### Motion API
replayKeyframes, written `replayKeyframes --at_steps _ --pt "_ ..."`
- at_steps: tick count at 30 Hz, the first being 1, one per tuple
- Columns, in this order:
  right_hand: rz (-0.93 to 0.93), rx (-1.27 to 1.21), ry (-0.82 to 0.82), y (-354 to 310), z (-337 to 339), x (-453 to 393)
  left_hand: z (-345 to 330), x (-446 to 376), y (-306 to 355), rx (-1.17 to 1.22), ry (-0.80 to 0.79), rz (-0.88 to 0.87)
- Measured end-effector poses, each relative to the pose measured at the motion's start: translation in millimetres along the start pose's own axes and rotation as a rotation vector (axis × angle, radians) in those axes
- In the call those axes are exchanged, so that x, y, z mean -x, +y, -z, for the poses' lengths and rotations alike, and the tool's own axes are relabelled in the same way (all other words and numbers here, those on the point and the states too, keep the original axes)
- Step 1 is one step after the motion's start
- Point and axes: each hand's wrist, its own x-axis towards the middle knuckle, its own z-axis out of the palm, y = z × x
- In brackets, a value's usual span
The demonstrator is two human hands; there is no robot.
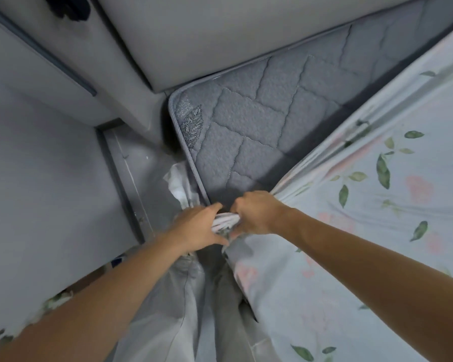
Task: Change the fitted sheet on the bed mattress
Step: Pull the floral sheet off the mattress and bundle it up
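A grey quilted mattress (249,121) lies bare at its near-left corner. A pale fitted sheet (377,205) printed with green leaves and pink flowers covers the right part of the bed, its edge running diagonally across the mattress. My left hand (196,226) and my right hand (256,212) meet at the mattress's left edge. Both are closed on a bunched white hem of the sheet (224,222) between them. More bunched sheet fabric (179,184) hangs down beside the mattress edge, left of my hands.
A padded light headboard (220,40) stands behind the mattress. A grey cabinet or wall panel (42,113) fills the left side, with a narrow floor strip (139,163) between it and the bed. My grey trouser legs (183,304) show below.
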Motion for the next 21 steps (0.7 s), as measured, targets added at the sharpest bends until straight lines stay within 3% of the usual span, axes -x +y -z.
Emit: replayKeyframes --at_steps 4,8,11,17,21 --pt "-0.053 0.053 0.007 5.4 -39.7 2.2 -29.8 -12.3 -12.4 -0.157 0.050 -0.020" --pt "-0.080 0.144 0.075 4.4 -72.4 7.1 -63.1 -6.6 -42.3 -0.084 0.079 -0.147" --pt "-0.122 0.174 0.034 -8.9 -87.6 11.7 -73.0 7.4 -41.6 -0.034 0.098 -0.161" --pt "-0.163 0.190 -0.129 -21.0 -91.5 20.7 -82.5 18.4 -29.6 -0.044 -0.023 -0.055" --pt "-0.118 0.195 -0.130 -19.3 -102.7 27.8 -86.7 10.6 -26.0 -0.094 -0.131 -0.023"
